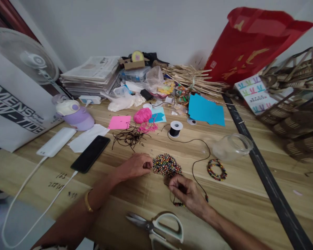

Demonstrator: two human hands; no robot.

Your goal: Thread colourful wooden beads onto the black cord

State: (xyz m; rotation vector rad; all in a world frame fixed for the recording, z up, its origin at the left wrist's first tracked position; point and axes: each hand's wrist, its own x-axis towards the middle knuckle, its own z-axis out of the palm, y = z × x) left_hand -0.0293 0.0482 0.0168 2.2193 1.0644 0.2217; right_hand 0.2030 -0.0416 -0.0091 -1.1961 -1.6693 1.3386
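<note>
Fingers [147, 164] of the left grip [135, 166] curled just beside the left edge of the bead pile [165, 163] on the counter [135, 194], impossible to tell whether closed on anything. Next, at the pile's near right edge, right grip [187, 193] pinched on black cord [209, 150], with strung beads [178, 204] just under the hand and the loose heap just beyond the fingertips. Farther right, cord winding back toward the spool [175, 130], and beaded bracelet [211, 173] near glass jar [232, 147].

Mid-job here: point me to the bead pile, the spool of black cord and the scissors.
bead pile [166, 164]: head view, middle of the heap
spool of black cord [175, 131]: head view, on the wound cord
scissors [149, 225]: head view, at the pivot
</note>
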